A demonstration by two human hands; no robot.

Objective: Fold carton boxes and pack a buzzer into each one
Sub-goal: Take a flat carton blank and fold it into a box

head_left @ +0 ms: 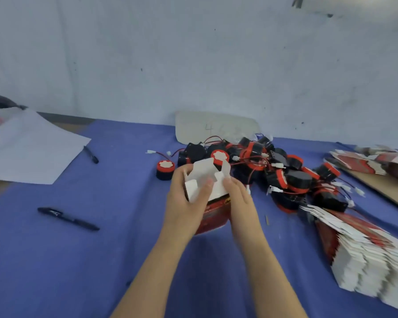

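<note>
Head view, items as found.

- Carton [213,203]: red print outside, white inside. Held up over the middle of the bench [101,260]. The end flaps stand open and point away from the person, and the body is only partly squared. No buzzer shows inside.
- Left hand [182,198]: wraps the carton's 9 o'clock side. The fingers [206,188] grasp the carton, with the thumb laid across a white flap.
- Right hand [238,196]: at the carton's 3 o'clock side, pinching the flap edge there.
- Heap of buzzers [276,173]: black bodies, red rims, tangled leads with white plugs. Lies at 2 o'clock of the carton, just behind it.
- Lone buzzer [165,169]: at 10 o'clock of the carton, near the left hand.
- Flat cartons [365,255]: a fanned stack at 4 o'clock. A second batch [375,161] lies at 2 o'clock by the bench edge.
- Sundries: two pens [68,218] [91,154] at 9 and 10 o'clock, a paper sheet [30,148] at 10 o'clock, and a white card [216,127] at 12 o'clock against the wall.

Step in hand, as judged: closing one end of the carton.
- Square the tube fully first.
- Fold the small side flaps in before the large one.
- Back the wall with the left hand while the right hand guides the tab straight into its slot, so that it does not buckle.
- Leave the other end open for the buzzer.
- Lift a buzzer clear of its neighbours' leads.
</note>
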